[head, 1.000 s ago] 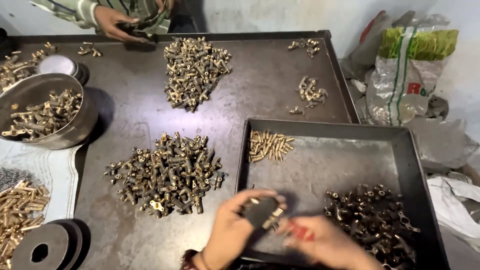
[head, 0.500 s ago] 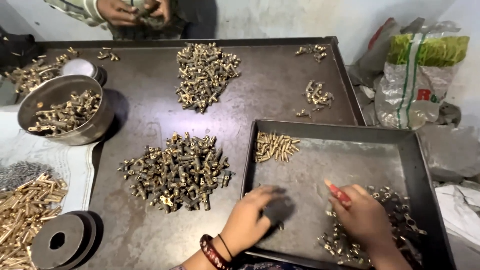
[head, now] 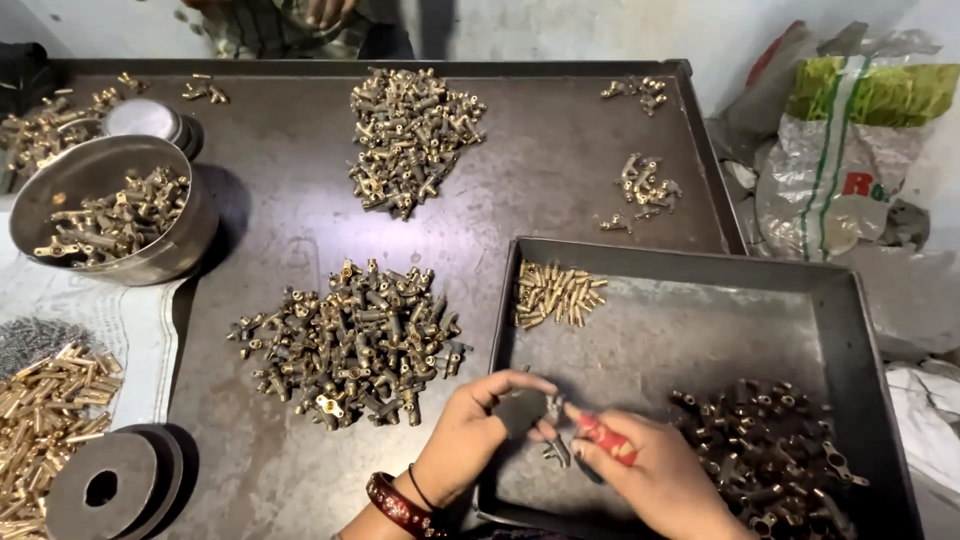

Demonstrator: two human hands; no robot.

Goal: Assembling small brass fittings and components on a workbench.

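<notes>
My left hand pinches a small dark brass fitting over the near left corner of a dark metal tray. My right hand grips a red-handled tool whose tip meets that fitting. In the tray lie a small bunch of bright brass pins at the far left and a heap of dark fittings at the near right. A big pile of dull brass T-fittings sits on the table just left of my left hand.
Another fitting pile lies at the far middle, small clusters at the far right. A steel bowl of fittings stands left, brass pins and black discs near left. Another person's hands work at the far edge. Plastic bags lie right.
My right hand left the dark heap and came back to my left hand, bringing the red tool's tip onto the fitting. My left hand lifted slightly and now pinches the part.
</notes>
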